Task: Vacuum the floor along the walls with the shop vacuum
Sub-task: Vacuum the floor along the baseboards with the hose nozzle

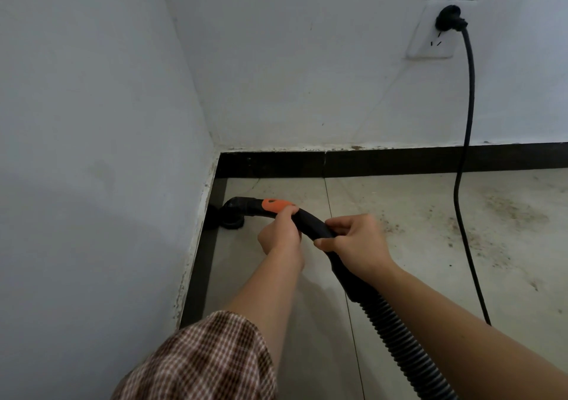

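Both hands hold the black curved handle [310, 221] of the shop vacuum's hose. My left hand [281, 235] grips it just behind the orange slider [275, 205]. My right hand [356, 246] grips it a little further back. The black nozzle [232, 215] sits on the tiled floor [399, 215] against the left wall's dark skirting [203, 261], close to the corner. The ribbed hose [399, 338] runs back under my right forearm to the bottom edge. The vacuum's body is out of view.
A black power cord [468, 141] hangs from a plug [450, 18] in the wall socket [430, 43] and trails over the floor to the right. Dirt and dust [504, 215] cover the tiles on the right. White walls meet in the corner [215, 147].
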